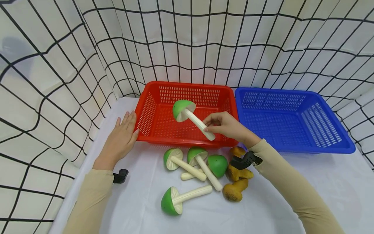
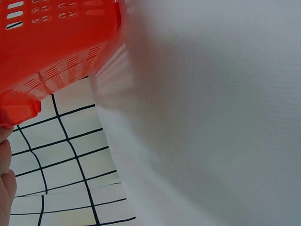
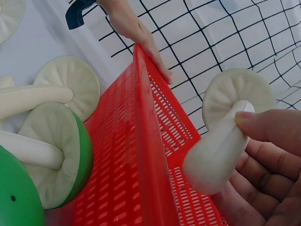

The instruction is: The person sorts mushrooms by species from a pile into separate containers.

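My right hand (image 1: 223, 125) pinches the white stem of a green-capped toy mushroom (image 1: 194, 118) between thumb and fingers, above the red basket (image 1: 190, 142). In the right wrist view the thumb presses on the stem of that mushroom (image 3: 218, 146), whose pale underside shows. My left hand (image 1: 121, 138) has its fingers straight and touches the left side of the red basket. Only some fingers of it (image 2: 5, 165) appear in the left wrist view. Several more green-capped mushrooms (image 1: 172, 201) lie on the white cloth in front of the basket.
A blue basket (image 1: 295, 151) stands right of the red one. Several brown toy mushrooms (image 1: 233, 191) lie below my right wrist, beside the green ones. A black grid net (image 1: 191, 42) over white cloth encloses the back and left. Both wrists wear black straps (image 1: 245, 161).
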`<state>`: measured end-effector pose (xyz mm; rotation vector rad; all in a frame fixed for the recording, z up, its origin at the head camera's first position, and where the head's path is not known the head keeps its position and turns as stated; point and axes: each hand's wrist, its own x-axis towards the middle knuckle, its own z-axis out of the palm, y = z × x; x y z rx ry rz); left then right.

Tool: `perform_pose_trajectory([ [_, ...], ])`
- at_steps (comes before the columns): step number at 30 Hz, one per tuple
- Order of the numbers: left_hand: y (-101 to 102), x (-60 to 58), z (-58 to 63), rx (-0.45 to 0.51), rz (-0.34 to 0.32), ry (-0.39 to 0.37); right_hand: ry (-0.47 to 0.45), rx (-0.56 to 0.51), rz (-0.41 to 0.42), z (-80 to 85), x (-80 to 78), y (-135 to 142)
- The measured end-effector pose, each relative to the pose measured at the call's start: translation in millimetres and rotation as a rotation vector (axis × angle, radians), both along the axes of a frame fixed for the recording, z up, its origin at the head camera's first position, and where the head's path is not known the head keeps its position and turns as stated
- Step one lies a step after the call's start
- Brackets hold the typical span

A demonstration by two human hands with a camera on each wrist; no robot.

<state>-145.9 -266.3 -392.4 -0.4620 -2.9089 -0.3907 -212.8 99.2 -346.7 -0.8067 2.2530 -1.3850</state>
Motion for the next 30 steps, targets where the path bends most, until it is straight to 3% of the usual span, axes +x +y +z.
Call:
perform_pose_trajectory([
  [7,3,0.7,-4.0,0.005,-0.002,-0.008,-0.111,-0.029,-0.087,-13.5,-7.9,-7],
  [21,3,-1.6,-1.1,0.006,-0.003,0.009,-0.161,-0.020,-0.125,-27.9,-20.9,-13],
  [30,0,-0.3,-0.2,0.022,-0.001,-0.002,-0.198,0.076,-0.172,-34.0,-25.3,-19],
])
